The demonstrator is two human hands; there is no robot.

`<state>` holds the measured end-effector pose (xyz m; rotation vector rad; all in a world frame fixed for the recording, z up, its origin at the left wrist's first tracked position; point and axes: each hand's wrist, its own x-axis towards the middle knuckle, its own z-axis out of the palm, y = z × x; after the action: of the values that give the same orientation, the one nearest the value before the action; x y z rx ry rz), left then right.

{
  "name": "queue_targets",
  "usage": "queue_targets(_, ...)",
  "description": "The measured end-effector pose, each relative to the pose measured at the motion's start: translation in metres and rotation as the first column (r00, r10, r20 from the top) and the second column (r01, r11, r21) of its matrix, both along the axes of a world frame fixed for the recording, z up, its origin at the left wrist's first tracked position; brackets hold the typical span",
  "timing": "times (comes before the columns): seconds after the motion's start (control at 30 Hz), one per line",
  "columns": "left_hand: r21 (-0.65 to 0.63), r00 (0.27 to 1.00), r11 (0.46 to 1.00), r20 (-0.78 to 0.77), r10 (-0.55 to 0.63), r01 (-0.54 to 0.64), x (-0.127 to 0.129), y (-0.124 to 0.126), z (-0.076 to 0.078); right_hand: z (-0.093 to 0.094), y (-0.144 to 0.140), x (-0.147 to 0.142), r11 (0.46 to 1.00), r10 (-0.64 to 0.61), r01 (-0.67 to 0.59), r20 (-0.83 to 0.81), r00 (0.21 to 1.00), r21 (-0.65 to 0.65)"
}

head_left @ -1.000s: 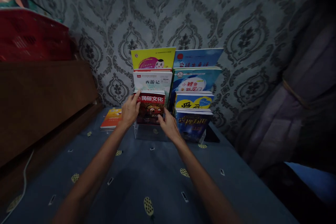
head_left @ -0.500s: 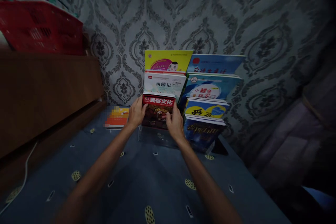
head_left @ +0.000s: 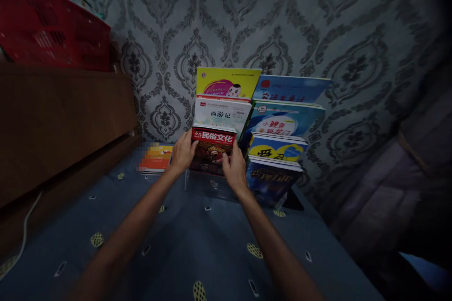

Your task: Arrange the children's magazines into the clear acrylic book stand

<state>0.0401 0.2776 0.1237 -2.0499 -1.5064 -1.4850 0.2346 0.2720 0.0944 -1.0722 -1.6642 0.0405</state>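
My left hand [head_left: 182, 153] grips the left edge of a dark red book [head_left: 213, 148], its thumb on the cover. On the opposite edge, my right hand [head_left: 234, 167] holds the same book, thumb on the front and fingers along the side. The book is upright in the front of a clear stand [head_left: 201, 183]. Behind it rise a white book [head_left: 222, 115] and a yellow book [head_left: 226, 80]. To the right, a dark blue book [head_left: 273, 181] stands in front of a blue-and-yellow book [head_left: 278, 148], a teal book [head_left: 289, 117] and a blue book [head_left: 293, 88].
Orange books [head_left: 157, 159] lie flat left of the stand on the blue patterned cloth [head_left: 169, 254]. A wooden cabinet [head_left: 63, 127] with a red basket [head_left: 56, 30] stands at left. Patterned wallpaper [head_left: 169, 51] is behind; a curtain [head_left: 388, 188] hangs at right.
Both hands stay on the dark red book, which looks almost unmoved in the stand. The camera view has shifted slightly.
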Motion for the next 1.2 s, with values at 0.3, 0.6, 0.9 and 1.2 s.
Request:
queue_targets(0.3, 0.01, 1.0, 1.0, -0.011, 0.014, -0.014, 0.003, 0.001, -0.004, -0.005, -0.003, 0.002, 0.999, -0.002, 0.004, 0.026, 1.0, -0.041)
queue_targets(0.6, -0.015, 0.999, 0.999, -0.034, 0.033, -0.033, 0.005, 0.0, -0.005, -0.006, -0.006, 0.006, 0.985, 0.111, -0.121, -0.082, 0.99, -0.122)
queue_targets(0.9, -0.08, 0.98, 0.983, -0.125, 0.157, -0.168, 0.007, -0.004, -0.008, -0.005, -0.01, 0.006, 0.953, 0.185, -0.225, -0.197, 0.963, -0.204)
queue_targets(1.2, -0.135, 0.978, 0.974, -0.13, 0.164, -0.181, 0.007, -0.01, -0.012, -0.011, -0.013, 0.007, 0.939, 0.175, -0.224, -0.197, 0.965, -0.259)
